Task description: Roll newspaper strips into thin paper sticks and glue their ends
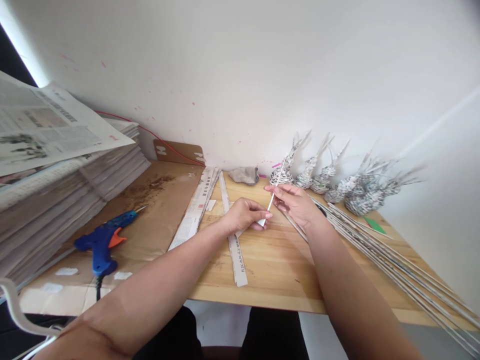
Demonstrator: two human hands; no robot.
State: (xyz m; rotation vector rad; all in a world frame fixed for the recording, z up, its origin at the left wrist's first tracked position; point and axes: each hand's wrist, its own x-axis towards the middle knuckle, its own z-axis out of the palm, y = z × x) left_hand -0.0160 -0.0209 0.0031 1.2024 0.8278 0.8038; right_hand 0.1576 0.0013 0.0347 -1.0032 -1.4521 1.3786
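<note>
Between my hands a thin white rolled paper tube (272, 199) slants up and to the right over the wooden table. My left hand (249, 215) pinches its lower end, where the paper flares wider. Higher up, the fingers of my right hand (291, 202) close round the same tube. Beneath my left hand a printed newspaper strip (237, 257) lies on the wood. To its left is a fanned stack of newspaper strips (193, 215). Finished paper tubes (378, 257) lie in a bundle right of my right forearm.
A blue glue gun (103, 242) rests on cardboard (165, 200) at left, beside a tall newspaper pile (90, 185). Several woven paper pieces (322, 180) with loose ends stand along the wall. A grey cloth (244, 175) and a green scrap (375, 225) lie on the table (273, 275).
</note>
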